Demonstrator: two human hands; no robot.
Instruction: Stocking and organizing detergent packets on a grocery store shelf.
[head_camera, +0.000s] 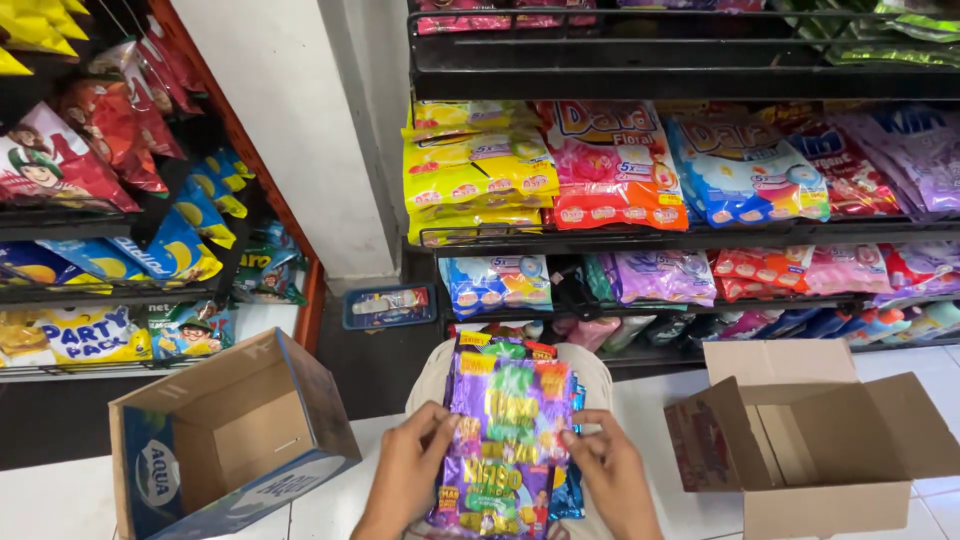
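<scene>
The person is holding a stack of purple snack packets (505, 440) low in the middle of the view, resting on their lap. The left hand (410, 465) is gripping the stack at its 9 o'clock edge, with the fingers curled onto the front. The right hand (612, 470) is pinching the 3 o'clock edge, thumb on top. Both hands are closed around the stack, one on each side.

The packets are looking shiny and thin, so they are probably light, soft and bendy. They are also likely slippery, and the ones at the back, with blue and red edges peeking out, could slide away. Holding both long sides at once, near the middle, seems the best way to keep them together. Squeezing hard could crush what is inside.

An open blue and brown box (225, 435) is sitting at 8 o'clock from the stack. A plain brown box (810, 440), also open, is sitting at 3 o'clock. Shelves of bright soap bags (610, 165) are hanging at 12 o'clock, well apart.
</scene>
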